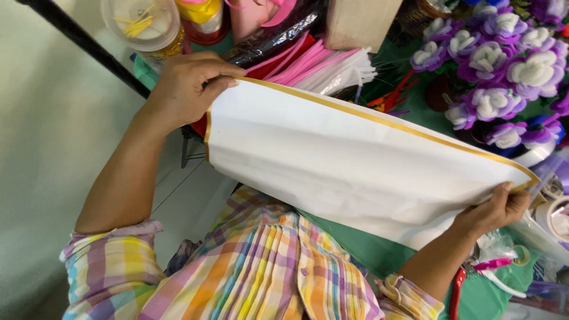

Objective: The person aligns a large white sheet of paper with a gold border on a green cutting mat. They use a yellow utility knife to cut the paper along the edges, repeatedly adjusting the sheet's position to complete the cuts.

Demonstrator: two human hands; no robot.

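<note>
White wrapping sheet point(355, 172) with a thin gold border, folded over on itself and stretched between 2 hands above the green table point(379, 255). Left hand point(186, 86) at the upper-left corner of the sheet, fingers curled down and pinching the gold-edged corner against the thumb. Right hand point(495, 210) at the lower-right corner, thumb on top and fingers beneath, pinching the edge. Corners held well apart, apparently to keep the doubled sheet taut and its edges aligned. Plaid shirt sleeves and front in the foreground, under the sheet's near edge. Behind the sheet: a bundle of pink and white pipe cleaners point(320, 65), a clear lidded tub point(142, 24), a cardboard box point(361, 21). To the right: a bouquet of purple-and-white chenille flowers point(498, 65), clear of the sheet. Near the right wrist: red-handled scissors point(456, 290) and a tape roll point(554, 216), both untouched.
</note>
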